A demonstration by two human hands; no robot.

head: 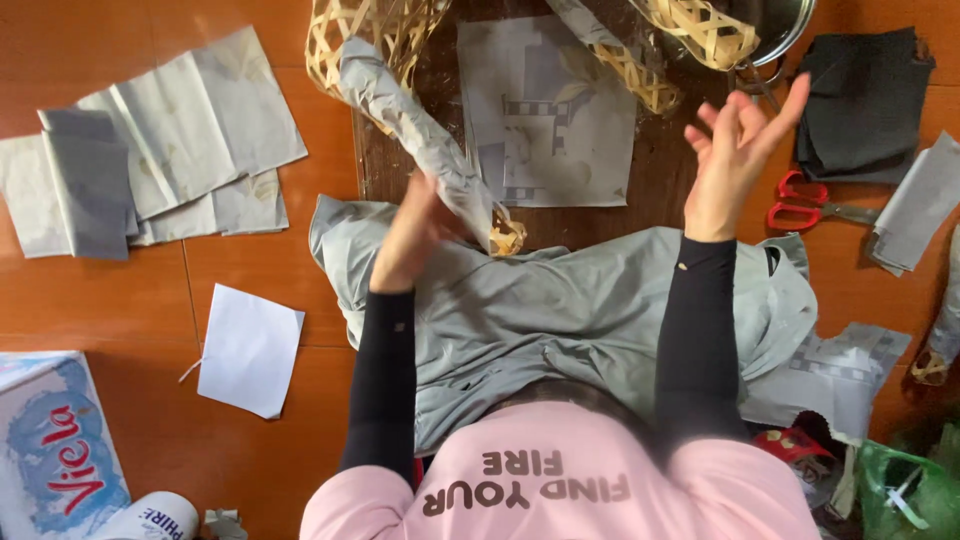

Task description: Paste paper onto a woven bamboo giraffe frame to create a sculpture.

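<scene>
Woven bamboo basket (360,40): cut off by the top edge; its lower part is covered by grey paper wrapping. Metal bowl (775,25): only a rim segment is shown at the top edge. Left hand (415,230): blurred; its grip on the wrapped strip (420,135) cannot be judged. Blue-and-white box (55,440): cropped at the left edge. Green bag (915,490): cut off at the lower right corner.
</scene>
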